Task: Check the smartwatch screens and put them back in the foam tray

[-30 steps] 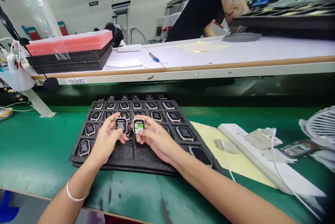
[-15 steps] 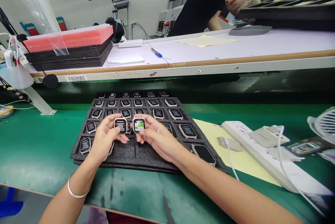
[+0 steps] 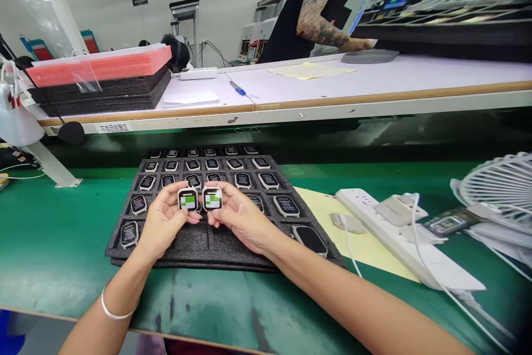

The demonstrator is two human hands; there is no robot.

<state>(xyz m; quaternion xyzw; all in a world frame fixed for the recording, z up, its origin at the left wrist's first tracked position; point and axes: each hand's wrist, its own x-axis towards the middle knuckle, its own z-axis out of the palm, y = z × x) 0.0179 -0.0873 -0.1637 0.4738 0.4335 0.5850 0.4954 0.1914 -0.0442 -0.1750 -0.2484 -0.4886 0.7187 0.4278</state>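
Between the thumb and fingers of the left grip (image 3: 163, 221), a watch (image 3: 187, 199) is pinched, its screen showing black, green and white. Just to its right, the right grip (image 3: 241, 219) pinches a second watch (image 3: 212, 198) with a similar display, a narrow gap separating the two cases. Under both grips, a black foam tray (image 3: 189, 241) lies on the green desk (image 3: 54, 238); tray watches (image 3: 268, 180) with dark faces fill rows beyond the grips and sit to either side. Right of the right grip, past the tray, are a yellow sheet (image 3: 311, 202), a white power strip (image 3: 393, 233) and, farther off, a white fan (image 3: 502, 184). Well beyond both grips runs a raised shelf (image 3: 307, 93).
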